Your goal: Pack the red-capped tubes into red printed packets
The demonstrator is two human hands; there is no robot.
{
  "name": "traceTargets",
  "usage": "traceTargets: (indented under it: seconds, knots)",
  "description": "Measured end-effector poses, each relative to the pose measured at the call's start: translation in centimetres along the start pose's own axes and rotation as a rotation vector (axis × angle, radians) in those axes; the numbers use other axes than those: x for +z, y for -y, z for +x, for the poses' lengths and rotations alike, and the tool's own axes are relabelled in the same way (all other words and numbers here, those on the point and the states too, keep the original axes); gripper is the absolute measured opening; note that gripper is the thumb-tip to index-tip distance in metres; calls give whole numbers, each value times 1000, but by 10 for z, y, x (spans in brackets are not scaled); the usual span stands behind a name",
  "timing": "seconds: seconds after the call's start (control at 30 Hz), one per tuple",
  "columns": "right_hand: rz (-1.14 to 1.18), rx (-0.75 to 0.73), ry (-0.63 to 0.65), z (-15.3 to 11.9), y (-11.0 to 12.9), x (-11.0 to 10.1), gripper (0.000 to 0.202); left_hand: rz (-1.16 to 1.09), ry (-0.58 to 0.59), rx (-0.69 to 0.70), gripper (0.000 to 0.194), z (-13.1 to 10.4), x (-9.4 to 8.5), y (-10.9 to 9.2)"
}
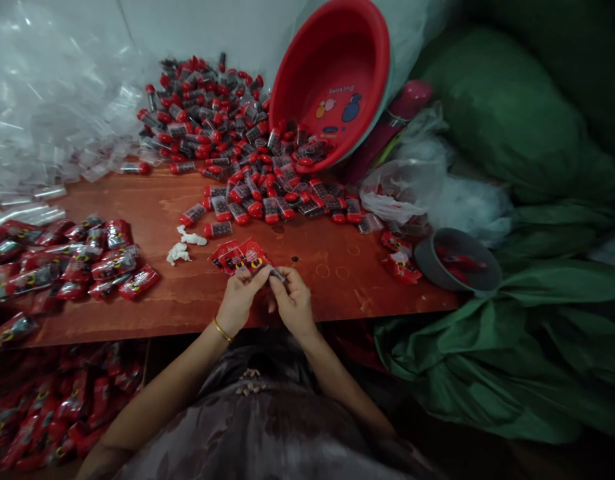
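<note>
Shows, nearest the camera and just behind the hands, a dark patterned garment (227,433), with small pale bits (251,387) lying on its front. Bears a gold bracelet (221,329) at the wrist of the left hand (241,299). Pinches a small dark tube (276,274) between thumb and fingers of that hand and of the right hand (295,303), with both close together above the near edge of a reddish-brown table (337,297). Cannot tell the full shape of the tube, owing to cover by the fingers.

Includes, just beyond the left fingertips, red printed wrappers (242,255) flat on the table; cannot tell whether touching the fingers. Includes, ahead and to the left of the hands, white lumps (179,253). Continues, well to their left, with a pile of shiny red packets (82,263) on the table and more red packets (62,413) below table level.

Shows, well ahead of the hands, a broad heap of red-capped tubes (207,127) with dark contents, running up to and into a red basin (337,47), tilted and printed inside. Shows, far ahead to the left, a mass of clear plastic (57,80). Includes, to the right of the hands, a grey bowl (430,263) with red scraps (460,263) inside, crumpled red wrapping (402,267) just beside it, a clear plastic bag (402,193) beyond, and green cloth (527,333) farther right.
</note>
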State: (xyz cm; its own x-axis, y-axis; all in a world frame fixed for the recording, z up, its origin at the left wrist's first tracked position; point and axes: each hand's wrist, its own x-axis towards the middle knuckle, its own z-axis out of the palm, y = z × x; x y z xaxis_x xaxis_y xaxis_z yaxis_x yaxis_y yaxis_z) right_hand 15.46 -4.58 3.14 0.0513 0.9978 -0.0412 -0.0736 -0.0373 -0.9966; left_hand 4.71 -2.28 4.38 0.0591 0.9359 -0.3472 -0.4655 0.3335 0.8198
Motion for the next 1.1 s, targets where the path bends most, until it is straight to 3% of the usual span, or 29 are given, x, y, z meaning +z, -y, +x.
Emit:
traceTargets:
  seconds: [0.13,0.27,0.33,0.4,0.5,0.57,0.6,0.67,0.77,0.83,0.9,1.0,1.1]
  knots:
    - [-5,-11,165,4,0,-8,31,-66,-37,13,34,3,-1,-8]
    - [-42,31,91,12,-7,-6,31,-90,-1,-62,36,1,4,-6]
    - [-202,-35,55,24,-8,-7,36,-94,-2,-116,38,1,3,-7]
    - [-506,-204,30,45,-5,-18,34,-93,-20,-154,40,3,-5,-15]
    - [-1017,-395,-136,97,6,-58,32,-126,-125,-99,29,7,-35,-43]
    - [-1242,-312,-396,136,11,-95,41,-140,-306,-24,14,8,-64,-69]
    - [-1312,-262,-472,153,11,-112,46,-133,-420,-37,23,7,-81,-83]
    - [-1391,-183,-438,179,7,-138,50,-147,-570,21,39,4,-111,-104]
    - [-1415,-167,-321,187,-8,-146,51,-131,-553,177,51,-4,-133,-113]
    - [-1396,-219,-288,174,-18,-135,51,-78,-503,211,47,-7,-125,-100]
    - [-1352,-287,-239,154,-25,-119,51,98,-485,292,23,-4,-105,-79]
    - [-1277,-389,-120,123,-31,-100,50,720,-322,476,31,10,-72,-44]
    - [-1225,-447,-12,97,-33,-87,50,1157,-195,562,34,23,-57,-23]
